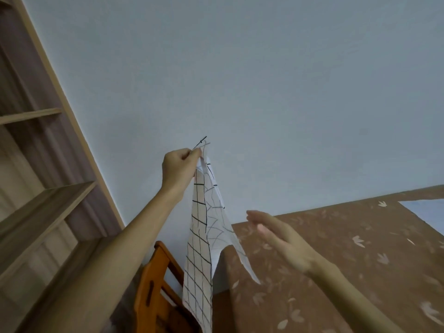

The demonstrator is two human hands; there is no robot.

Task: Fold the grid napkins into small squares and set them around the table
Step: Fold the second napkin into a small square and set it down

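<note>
Clearly the grid napkin (199, 248) is soft, light and floppy (it hangs down like a flag), so its corners look best to hold. Up high, the left hand (179, 168) pinches its top corner. Beside it, over the table (360, 236), the right hand (281, 239) is flat and holds nothing.

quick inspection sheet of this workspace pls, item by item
surface: table under a brown leaf-print cloth, only part of it in view
job's things: one grid napkin, unfolded, hanging in the air by its top corner in front of the table's near corner
clutter: nothing seen
grippers: left hand pinches the napkin's top corner, raised; right hand open, fingers straight, beside the napkin and apart from it
cables: nothing seen
surroundings: orange wooden chair at the table's left, wooden shelf unit further left, plain pale wall behind
</note>
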